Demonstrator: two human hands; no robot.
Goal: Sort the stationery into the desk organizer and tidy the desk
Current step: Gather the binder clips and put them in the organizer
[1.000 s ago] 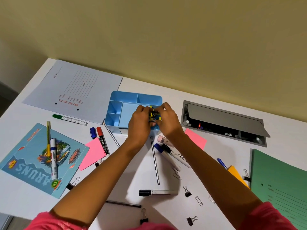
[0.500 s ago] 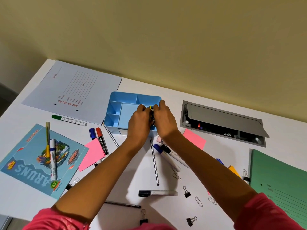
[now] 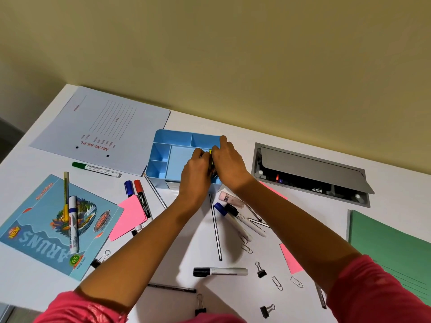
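A light blue desk organizer (image 3: 172, 138) with several compartments stands at the back middle of the white desk. Both hands are pressed together over its right front compartment. My left hand (image 3: 198, 170) and my right hand (image 3: 229, 162) together hold a small yellow and dark object (image 3: 210, 152), mostly hidden between the fingers. Loose markers lie around: a green one (image 3: 95, 168), a blue one (image 3: 128, 188), a red one (image 3: 142, 198), a black-capped one (image 3: 220, 271) and more under my right forearm (image 3: 240, 217).
A white file sheet (image 3: 105, 129) lies at the back left, a blue notebook (image 3: 46, 229) with two pens at the left, a green folder (image 3: 391, 248) at the right. A grey cable box (image 3: 310, 173) sits open at the back right. Pink notes (image 3: 130, 215), binder clips and paper clips (image 3: 277, 283) lie scattered in front.
Both hands have closed tighter together over the organizer's right compartment and shifted slightly back. The small object shows less between the fingers than before.
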